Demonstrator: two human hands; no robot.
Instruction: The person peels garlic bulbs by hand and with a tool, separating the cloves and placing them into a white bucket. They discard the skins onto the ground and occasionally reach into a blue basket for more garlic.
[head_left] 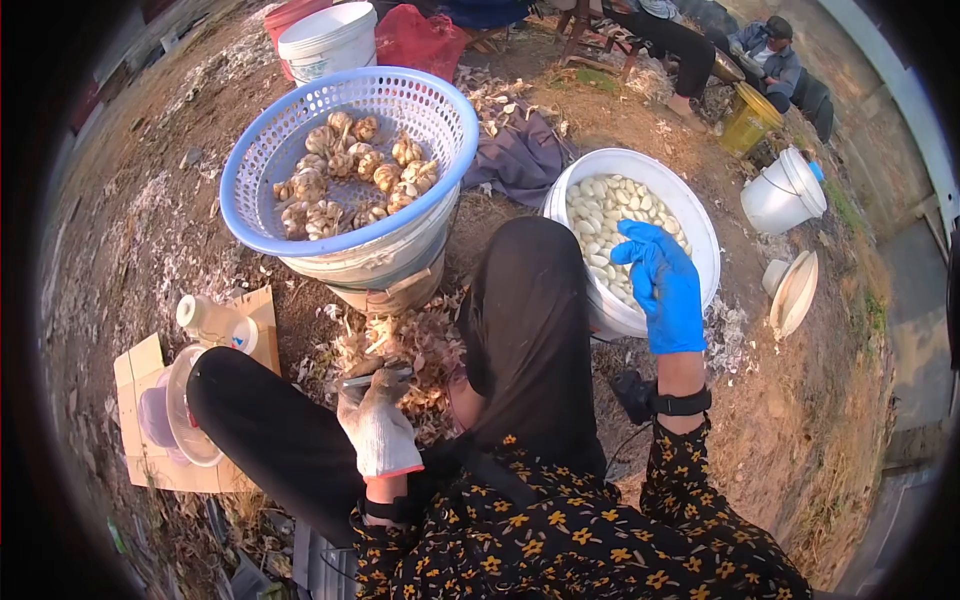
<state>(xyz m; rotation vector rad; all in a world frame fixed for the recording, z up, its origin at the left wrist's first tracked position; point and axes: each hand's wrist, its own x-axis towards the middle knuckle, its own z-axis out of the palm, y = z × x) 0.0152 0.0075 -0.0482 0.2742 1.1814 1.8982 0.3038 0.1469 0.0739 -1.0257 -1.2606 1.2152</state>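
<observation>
From the head view, we're looking down at our two gloved hands, so let's start with the right hand [668, 287] in its blue glove: it's partly open, fingers loosely bent and spread a little, over the white bucket [706, 228] of peeled garlic cloves [612, 212]. We see nothing gripped in it, though the palm is turned from us, and we can't tell whether the fingertips touch the cloves. Across to the left hand [378, 430] now, in a whitish glove, and this one's closed around a small dark tool [378, 380] with a greyish metal part, held just above the heap of papery skins [440, 350] between our legs. Its fingers are blurred and bunched, so the tool's exact shape escapes us, and so does whether a clove is pinched there too. Up ahead, the unpeeled garlic bulbs [362, 165] sit in the blue-rimmed basket [455, 125], which rests on top of another bucket [400, 265]. Our right knee [530, 270] stands beside the clove bucket and the glove covers part of its contents. At the top, other people are cut off or small, and the dark rounded border swallows the corners.
</observation>
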